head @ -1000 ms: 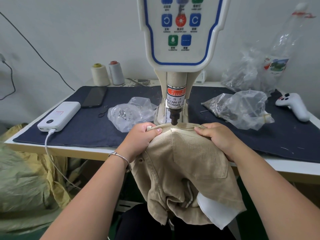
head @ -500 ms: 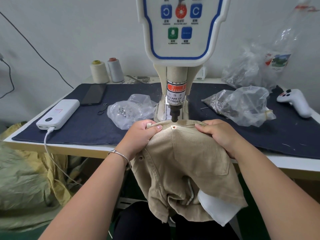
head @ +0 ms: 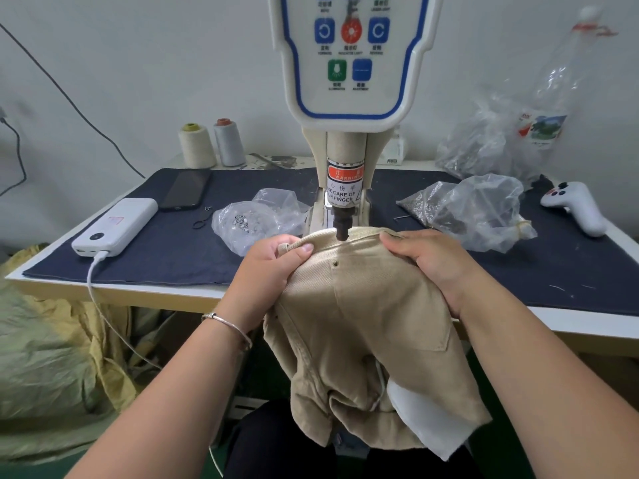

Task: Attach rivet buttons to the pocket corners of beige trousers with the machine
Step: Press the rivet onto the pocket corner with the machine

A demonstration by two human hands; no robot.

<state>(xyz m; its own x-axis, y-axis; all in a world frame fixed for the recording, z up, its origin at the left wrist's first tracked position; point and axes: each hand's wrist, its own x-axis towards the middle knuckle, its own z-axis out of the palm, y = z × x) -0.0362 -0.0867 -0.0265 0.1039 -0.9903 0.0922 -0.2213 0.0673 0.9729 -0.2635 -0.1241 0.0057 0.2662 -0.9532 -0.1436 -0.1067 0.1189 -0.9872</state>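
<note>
Head view, riveting machine point(head: 347, 98) upright on dark-matted table point(head: 173, 257), beige trousers point(head: 366, 326) draped off table edge under punch point(head: 342, 229), left hand point(head: 273, 267) pinching waistband, right hand point(head: 432, 261) gripping fabric, rivet point(head: 334, 263) set at pocket corner.

The machine point(head: 347, 108) stands mid-table, its punch point(head: 342, 228) over the trousers point(head: 366, 326), which hang off the front edge of the table point(head: 114, 286). A rivet point(head: 335, 263) sits on the cloth just before the punch. Left hand point(head: 268, 271) and right hand point(head: 432, 262) grip the trousers either side of it. Left of the machine — a bag of rivets point(head: 256, 219), a phone point(head: 186, 189), a power bank point(head: 116, 225) near the left edge; thread spools point(head: 211, 145) at the back. Right — plastic bags point(head: 477, 209), then a controller point(head: 575, 205).
</note>
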